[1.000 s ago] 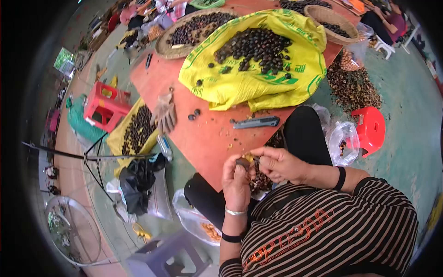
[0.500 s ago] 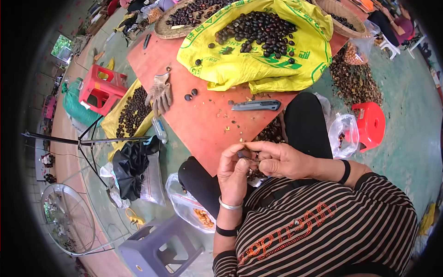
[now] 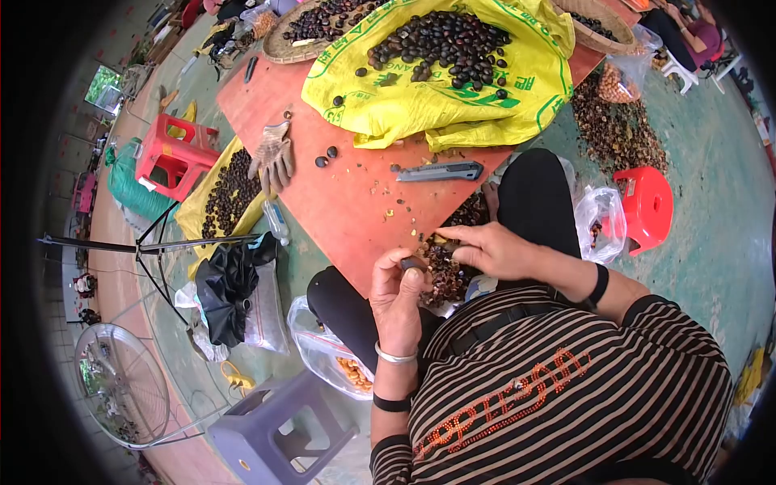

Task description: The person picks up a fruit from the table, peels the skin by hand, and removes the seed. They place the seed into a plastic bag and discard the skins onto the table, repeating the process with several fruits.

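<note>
My left hand [image 3: 396,295] is closed, pinching a dark oval nut [image 3: 413,263] between thumb and fingers. To its right, my right hand [image 3: 497,252] reaches over a heap of broken shells [image 3: 440,279] in front of my lap, index finger stretched out and thumb apart from it. A small yellowish bit [image 3: 439,240] shows by the index fingertip. Just beyond my hands is the red board [image 3: 339,218], scattered with crumbs. On it lie a grey utility knife [image 3: 440,171], a pair of dark nuts [image 3: 326,157] and a soiled work glove [image 3: 275,158].
A yellow sack [image 3: 356,121] with many dark nuts [image 3: 453,48] covers the board's far part, near woven trays [image 3: 283,40]. Red stools [image 3: 649,210], a grey stool [image 3: 283,428], a bag of peeled kernels [image 3: 353,373], a tripod leg [image 3: 105,242] and a fan [image 3: 121,384] surround me. Another person sits far right.
My hands were together at the nut and have separated. The right hand has moved up and away over the shell heap, while the left keeps the nut, slightly lower left.
</note>
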Demonstrator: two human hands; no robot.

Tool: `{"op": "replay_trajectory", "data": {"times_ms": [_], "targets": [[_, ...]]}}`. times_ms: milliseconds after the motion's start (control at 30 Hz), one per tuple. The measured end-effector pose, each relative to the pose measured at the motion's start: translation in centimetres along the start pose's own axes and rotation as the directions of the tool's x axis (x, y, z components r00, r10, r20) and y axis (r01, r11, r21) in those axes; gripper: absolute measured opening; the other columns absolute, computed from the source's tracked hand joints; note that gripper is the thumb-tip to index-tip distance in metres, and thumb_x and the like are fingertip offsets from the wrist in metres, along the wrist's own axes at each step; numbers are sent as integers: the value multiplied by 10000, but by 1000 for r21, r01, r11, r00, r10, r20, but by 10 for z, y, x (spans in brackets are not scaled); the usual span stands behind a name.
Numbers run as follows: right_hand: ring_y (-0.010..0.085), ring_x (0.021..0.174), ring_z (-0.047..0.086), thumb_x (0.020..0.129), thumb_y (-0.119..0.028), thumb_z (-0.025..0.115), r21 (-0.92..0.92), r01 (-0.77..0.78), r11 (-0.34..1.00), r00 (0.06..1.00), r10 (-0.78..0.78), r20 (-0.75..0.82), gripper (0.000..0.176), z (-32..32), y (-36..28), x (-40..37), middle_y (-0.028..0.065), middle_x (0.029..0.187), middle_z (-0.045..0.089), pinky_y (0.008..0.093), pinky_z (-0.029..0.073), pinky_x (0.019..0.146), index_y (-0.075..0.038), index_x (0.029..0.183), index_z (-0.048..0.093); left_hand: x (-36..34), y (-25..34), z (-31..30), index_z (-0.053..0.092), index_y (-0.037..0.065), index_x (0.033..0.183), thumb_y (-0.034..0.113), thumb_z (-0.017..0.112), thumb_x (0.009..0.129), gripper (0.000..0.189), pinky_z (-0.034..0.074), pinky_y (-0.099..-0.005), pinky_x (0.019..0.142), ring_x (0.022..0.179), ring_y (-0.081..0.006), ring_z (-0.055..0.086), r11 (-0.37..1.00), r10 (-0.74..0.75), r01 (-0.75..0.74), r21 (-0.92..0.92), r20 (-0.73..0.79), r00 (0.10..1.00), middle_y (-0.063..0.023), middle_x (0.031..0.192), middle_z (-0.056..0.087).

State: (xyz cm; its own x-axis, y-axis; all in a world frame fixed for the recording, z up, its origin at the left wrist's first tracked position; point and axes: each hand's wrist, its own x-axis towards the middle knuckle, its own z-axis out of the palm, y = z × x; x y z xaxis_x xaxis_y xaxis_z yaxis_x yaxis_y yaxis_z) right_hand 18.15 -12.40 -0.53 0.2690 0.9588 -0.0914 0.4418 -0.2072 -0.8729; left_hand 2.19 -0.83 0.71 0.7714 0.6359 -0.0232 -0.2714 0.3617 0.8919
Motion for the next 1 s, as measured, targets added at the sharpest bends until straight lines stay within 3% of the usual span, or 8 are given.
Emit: {"op": "replay_trajectory", "data": {"times_ms": [67, 167, 233, 400, 567, 633, 767, 1000], "targets": [[179, 829, 623, 858, -161, 524, -255, 70, 964, 997, -76, -14, 471, 9, 40, 6, 197, 935, 613, 298, 483, 736, -7, 1288, 410, -1, 0, -4, 518, 56, 1085, 162, 601, 868, 255, 437, -215, 643, 714, -99, 510, 998, -4, 9, 66, -73, 997, -28, 880, 546], [168, 689, 590, 880, -205, 514, 42, -42, 998, 999, 43, -18, 415, 9, 55, 13, 129, 862, 603, 301, 479, 582, -45, 1257, 447, 0, 3, -6, 532, 48, 1064, 155, 603, 868, 235, 427, -205, 629, 689, -83, 493, 990, 2, 26, 138, -199, 980, -12, 834, 527], [88, 573, 465, 902, -241, 504, 751, -489, 445, 858, 400, 322, 289, 6, 53, 23, 33, 787, 522, 238, 390, 465, -102, 1156, 490, 1, 5, -7, 534, 54, 1065, 152, 601, 868, 230, 411, -204, 601, 668, -79, 484, 999, -31, 25, -32, -228, 973, -2, 810, 523], [41, 540, 372, 929, -276, 493, 947, -306, 94, 876, 417, 242, 202, 11, 28, 15, -18, 775, 459, 182, 302, 426, -126, 1065, 493, -3, 5, -12, 537, 67, 1077, 145, 610, 859, 243, 397, -211, 595, 665, -89, 484, 996, -71, 56, -75, -223, 972, 0, 805, 526], [26, 619, 438, 929, -233, 497, 865, -280, 416, 946, 271, 176, 386, -7, -22, 0, -13, 804, 515, 198, 367, 473, -68, 1271, 427, -1, 10, -4, 524, 66, 1135, 96, 629, 833, 322, 443, -242, 700, 784, -115, 524, 953, -136, 101, -287, -105, 985, -24, 903, 555], [25, 704, 477, 919, -190, 515, 679, -137, 721, 989, 58, 139, 441, -2, -42, -1, -9, 874, 546, 191, 416, 583, -32, 1308, 380, -2, 6, -6, 520, 70, 1147, 93, 639, 823, 346, 447, -246, 716, 803, -125, 528, 954, -121, 100, -283, -58, 991, -26, 933, 556], [40, 765, 482, 907, -172, 536, 625, 57, 779, 985, -148, 94, 520, 11, -52, -1, -3, 879, 550, 197, 412, 696, -14, 1354, 321, -5, 10, -2, 517, 66, 1150, 90, 654, 808, 369, 459, -249, 738, 833, -131, 541, 972, -83, 77, -224, -17, 996, -29, 975, 562], [73, 933, 530, 909, -125, 507, 550, 49, 834, 982, -140, 124, 490, 6, -54, -4, 59, 1037, 586, 219, 432, 798, -28, 1356, 334, -7, 8, -5, 525, 48, 1121, 108, 653, 814, 339, 472, -253, 720, 831, -132, 554, 985, -48, 47, -168, 1, 999, -26, 955, 566]]}}
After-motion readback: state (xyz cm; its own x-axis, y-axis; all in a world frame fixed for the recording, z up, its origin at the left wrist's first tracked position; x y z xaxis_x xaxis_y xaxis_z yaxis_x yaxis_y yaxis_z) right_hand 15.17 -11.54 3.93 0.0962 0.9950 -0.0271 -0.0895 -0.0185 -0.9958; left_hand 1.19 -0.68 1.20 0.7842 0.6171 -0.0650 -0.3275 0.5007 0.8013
